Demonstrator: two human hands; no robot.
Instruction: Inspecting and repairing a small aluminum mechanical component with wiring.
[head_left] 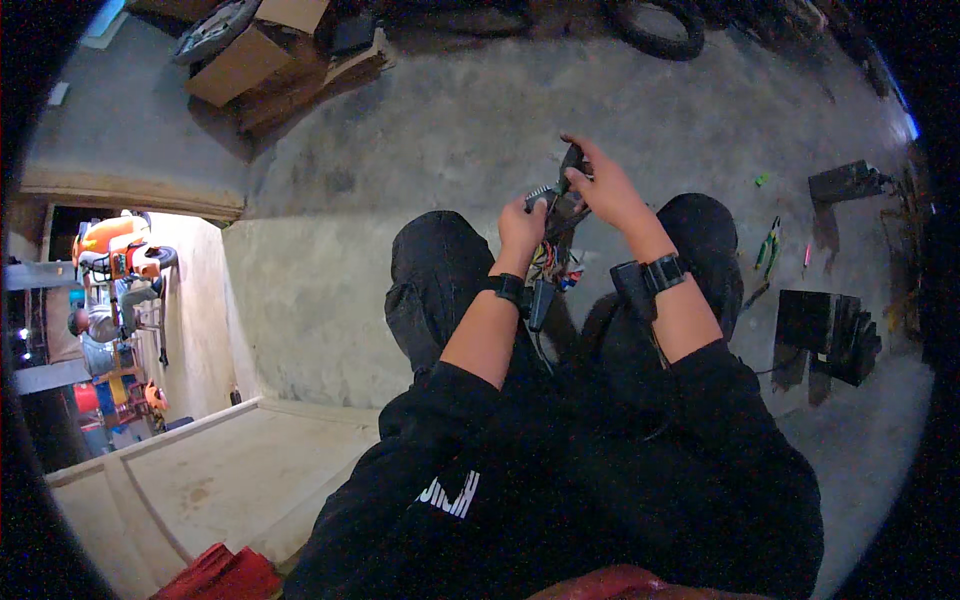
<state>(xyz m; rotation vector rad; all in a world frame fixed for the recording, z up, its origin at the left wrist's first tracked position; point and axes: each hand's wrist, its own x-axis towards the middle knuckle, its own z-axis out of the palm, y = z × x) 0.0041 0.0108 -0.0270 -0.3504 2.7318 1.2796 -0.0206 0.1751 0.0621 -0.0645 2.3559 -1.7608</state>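
Observation:
Above the floor between my knees, my left hand (521, 230) is closed on a dark ridged box (539, 196), with its thumb on the near side. A bundle of multicoloured wires (553, 266) hangs below the box, with red, white, blue and yellow ends. My right hand (612, 195) grips a dark-handled tool (571, 160) whose lower end points down at the box. The index finger reaches over the handle's top. The tool's tip is too small to make out. Both wrists wear black straps with dark modules.
Green-handled pliers (769, 246) and a pink thin tool (807, 257) lie on the concrete floor at right, near black boxes (818, 322) and a dark block (845, 182). A tyre (655, 30) lies far off; cardboard boxes (238, 66) stand far left. A doorway opens at left.

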